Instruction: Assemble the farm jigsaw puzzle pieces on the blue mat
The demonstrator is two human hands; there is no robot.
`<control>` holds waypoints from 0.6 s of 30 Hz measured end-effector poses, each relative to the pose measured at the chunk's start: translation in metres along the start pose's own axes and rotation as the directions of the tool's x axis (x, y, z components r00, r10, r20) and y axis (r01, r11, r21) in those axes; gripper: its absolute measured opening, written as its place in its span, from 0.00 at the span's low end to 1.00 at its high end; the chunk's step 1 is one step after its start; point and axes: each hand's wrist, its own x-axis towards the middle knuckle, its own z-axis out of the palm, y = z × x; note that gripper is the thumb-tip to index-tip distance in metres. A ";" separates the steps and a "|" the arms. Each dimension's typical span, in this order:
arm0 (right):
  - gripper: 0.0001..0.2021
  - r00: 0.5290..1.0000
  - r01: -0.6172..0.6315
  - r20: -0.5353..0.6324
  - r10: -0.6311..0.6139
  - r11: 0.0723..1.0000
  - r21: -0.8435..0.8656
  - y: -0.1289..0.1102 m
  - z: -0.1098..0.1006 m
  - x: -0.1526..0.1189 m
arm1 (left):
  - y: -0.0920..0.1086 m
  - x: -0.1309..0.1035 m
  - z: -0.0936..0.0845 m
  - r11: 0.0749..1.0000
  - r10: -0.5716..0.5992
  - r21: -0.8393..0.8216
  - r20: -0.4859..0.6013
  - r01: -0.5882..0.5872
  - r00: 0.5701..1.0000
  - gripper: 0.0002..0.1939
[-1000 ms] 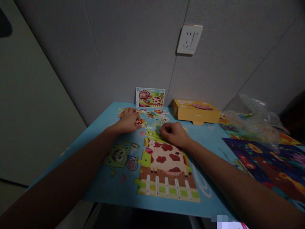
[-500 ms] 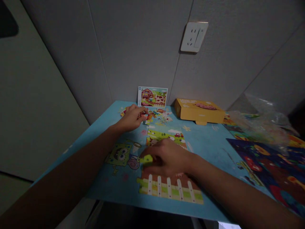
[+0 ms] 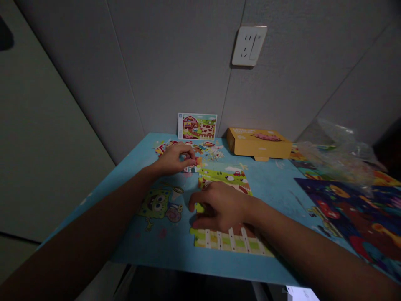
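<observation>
A partly joined jigsaw puzzle [image 3: 233,244], with a white fence along its near edge and a green field with sheep farther back, lies flat on the blue table mat. My right hand [image 3: 224,205] rests over its middle, thumb and index finger apart at the left edge, palm hiding part of the picture. Beyond it, my left hand [image 3: 175,159] pinches a small red-and-white puzzle piece [image 3: 190,169] near the puzzle's far left corner. Loose puzzle pieces [image 3: 213,150] are heaped behind that hand, which covers some of them.
Against the wall leans a farm picture card [image 3: 198,126]. A yellow box [image 3: 260,143] stands at the back right. Farther right are a dark printed sheet [image 3: 354,221] and a crumpled clear plastic bag [image 3: 341,159]. The blue mat [image 3: 156,251] carries cartoon prints.
The joined puzzle has slid right and slightly away under my right hand. My left hand has come a little nearer from the heap, and a piece now shows at its fingertips.
</observation>
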 end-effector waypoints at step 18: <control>0.15 0.833 -0.465 -0.377 0.406 0.882 -0.077 0.057 -0.002 0.009 | 0.005 -0.003 0.001 0.984 -0.096 0.176 0.341 0.037 0.935 0.19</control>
